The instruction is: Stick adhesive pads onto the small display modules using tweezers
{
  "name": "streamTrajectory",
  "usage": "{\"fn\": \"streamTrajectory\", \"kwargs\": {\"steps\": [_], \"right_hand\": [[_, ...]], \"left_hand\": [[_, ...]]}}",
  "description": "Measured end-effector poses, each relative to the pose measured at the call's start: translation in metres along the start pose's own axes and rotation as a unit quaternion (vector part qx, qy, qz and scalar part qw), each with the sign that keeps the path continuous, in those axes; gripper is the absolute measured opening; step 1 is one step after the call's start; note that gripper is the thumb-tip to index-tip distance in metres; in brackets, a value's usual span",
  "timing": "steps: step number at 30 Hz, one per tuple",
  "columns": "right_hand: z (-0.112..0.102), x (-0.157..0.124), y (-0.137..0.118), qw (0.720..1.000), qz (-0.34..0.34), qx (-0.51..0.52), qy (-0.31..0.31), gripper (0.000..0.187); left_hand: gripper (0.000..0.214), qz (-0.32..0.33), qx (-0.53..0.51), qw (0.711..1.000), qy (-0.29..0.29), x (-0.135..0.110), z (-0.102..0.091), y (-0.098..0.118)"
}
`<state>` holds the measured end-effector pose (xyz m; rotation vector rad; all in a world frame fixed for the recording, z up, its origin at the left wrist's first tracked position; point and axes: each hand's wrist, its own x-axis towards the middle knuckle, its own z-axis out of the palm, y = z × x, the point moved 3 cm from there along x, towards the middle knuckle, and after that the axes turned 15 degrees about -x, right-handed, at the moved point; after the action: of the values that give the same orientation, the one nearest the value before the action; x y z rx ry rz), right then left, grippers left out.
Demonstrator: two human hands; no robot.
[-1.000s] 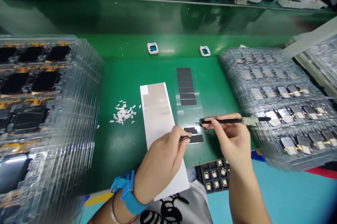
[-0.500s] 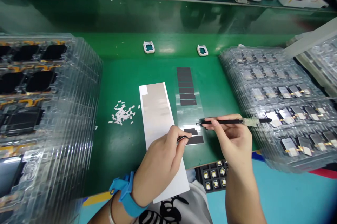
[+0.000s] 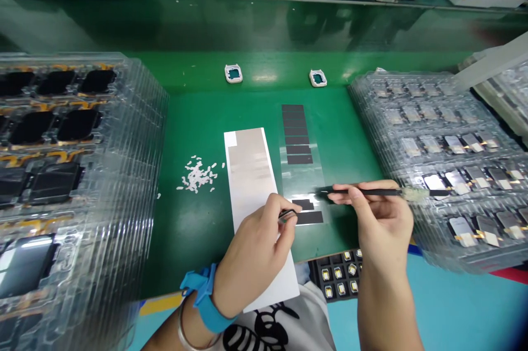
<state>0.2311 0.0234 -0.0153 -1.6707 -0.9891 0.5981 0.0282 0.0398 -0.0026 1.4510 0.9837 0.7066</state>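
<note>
My left hand (image 3: 251, 254), with a blue band at the wrist, pinches a small dark-edged piece (image 3: 287, 215) between thumb and fingertip. Its exact kind is mostly hidden by the fingers. That hand is over the right edge of a long white sheet (image 3: 249, 175) with a greyish face. In my right hand (image 3: 383, 219) are black tweezers (image 3: 377, 192), wrapped with pale tape near the rear end. Their tips point left, above the clear film (image 3: 303, 179), apart from the left hand. Dark rectangular strips (image 3: 297, 150) lie on this film, several at the far end and two near the left fingertips.
Left of the sheet lies a pile of small white bits (image 3: 198, 176). Two white frames (image 3: 234, 73) (image 3: 318, 78) sit farther back. Tall stacks of clear trays flank both sides, left (image 3: 159, 136) and right (image 3: 367, 125). A black tray (image 3: 336, 279) shows below the table edge.
My right hand has moved right, drawing the tweezer tips back from the film's near strips. The piece in my left hand is tilted differently, showing more of its surface. The view has shifted slightly.
</note>
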Motion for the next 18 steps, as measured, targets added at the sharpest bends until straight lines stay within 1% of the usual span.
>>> {"fn": "streamTrajectory", "kwargs": {"steps": [3,6,9,12,15,18], "right_hand": [[0.003,-0.005,-0.008,0.998,-0.014,0.057,-0.009,0.013],[0.011,-0.014,-0.029,0.991,-0.063,0.113,-0.032,0.011],[0.023,-0.027,-0.053,0.982,-0.121,0.139,-0.038,0.011],[0.035,-0.038,-0.071,0.975,-0.156,0.148,-0.056,0.012],[0.046,-0.044,-0.080,0.967,-0.182,0.162,-0.078,0.013],[0.054,-0.046,-0.083,0.958,-0.197,0.183,-0.100,0.016]], "left_hand": [[0.007,0.013,-0.056,0.997,0.048,-0.001,-0.006,0.002],[0.009,0.043,-0.090,0.992,0.081,-0.004,-0.014,0.006],[0.019,0.062,-0.120,0.987,0.088,-0.008,-0.024,0.008],[0.028,0.073,-0.147,0.982,0.089,-0.012,-0.033,0.010],[0.028,0.091,-0.146,0.980,0.101,-0.015,-0.041,0.013],[0.025,0.104,-0.131,0.979,0.119,-0.015,-0.045,0.018]]}}
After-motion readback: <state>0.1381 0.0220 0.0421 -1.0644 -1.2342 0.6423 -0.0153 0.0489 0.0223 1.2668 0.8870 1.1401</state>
